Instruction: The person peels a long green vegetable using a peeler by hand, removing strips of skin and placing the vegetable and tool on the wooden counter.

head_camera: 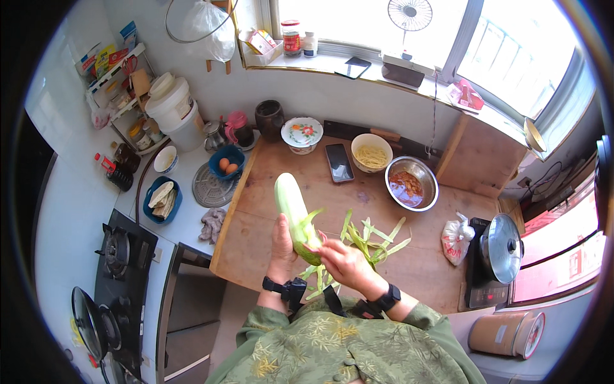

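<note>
A large pale green gourd (290, 197), mostly peeled, slants above the wooden board in front of me. Dark green skin is left at its near end. My left hand (283, 242) grips the gourd from its left side. In my right hand (348, 264) is a small pink peeler (312, 249), partly hidden by the fingers and pressed to the near end of the gourd. A strip of peel (312, 217) curls off the side. Long green peelings (371, 240) lie in a loose heap right of the gourd, and more peelings (319, 278) lie beneath my hands.
On the wooden board (259, 245) stand a bowl of pale shreds (371, 154), a steel bowl of reddish sauce (411, 185), a phone (339, 163) and a lidded enamel bowl (302, 134). A lidded pan (501, 249) sits right; a gas hob (120, 288) is left.
</note>
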`<state>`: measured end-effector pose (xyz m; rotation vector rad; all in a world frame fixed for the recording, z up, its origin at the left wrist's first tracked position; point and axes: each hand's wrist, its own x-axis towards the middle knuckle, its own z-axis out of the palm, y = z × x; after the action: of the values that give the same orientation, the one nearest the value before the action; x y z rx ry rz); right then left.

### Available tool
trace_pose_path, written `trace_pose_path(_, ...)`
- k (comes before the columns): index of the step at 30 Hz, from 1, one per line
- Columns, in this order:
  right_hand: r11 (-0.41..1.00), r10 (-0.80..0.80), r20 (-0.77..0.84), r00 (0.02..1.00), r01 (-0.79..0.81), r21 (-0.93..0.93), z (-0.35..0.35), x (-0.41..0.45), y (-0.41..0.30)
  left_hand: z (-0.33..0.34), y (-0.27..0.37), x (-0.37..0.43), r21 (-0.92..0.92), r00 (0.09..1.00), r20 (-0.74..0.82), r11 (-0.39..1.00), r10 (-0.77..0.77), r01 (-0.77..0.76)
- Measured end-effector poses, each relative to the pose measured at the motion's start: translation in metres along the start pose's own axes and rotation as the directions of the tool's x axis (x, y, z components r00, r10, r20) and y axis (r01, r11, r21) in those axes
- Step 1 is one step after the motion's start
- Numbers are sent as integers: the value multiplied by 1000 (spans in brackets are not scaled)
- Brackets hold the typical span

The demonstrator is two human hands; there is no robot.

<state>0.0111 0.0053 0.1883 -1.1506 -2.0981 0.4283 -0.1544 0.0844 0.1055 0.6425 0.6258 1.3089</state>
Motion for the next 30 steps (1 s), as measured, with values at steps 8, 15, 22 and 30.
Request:
trace_pose_path(8,975,198,90,976,-205,80,-28,-59,19,4,0,-4,73,990,-98,993,97,-90)
trace_pose_path(15,992,41,-194,980,-16,127,-19,17,11,26,-4,-6,156,996,5,984,85,-85)
trace_pose_path(22,1000,3,-52,999,-2,13,-2,4,10,24,3,-6,200,994,59,975,92,-102)
trace_pose_path(30,941,293,36,955,-295,165,-36,-64,27,0,0,3,2,986,-152,998,62,-63)
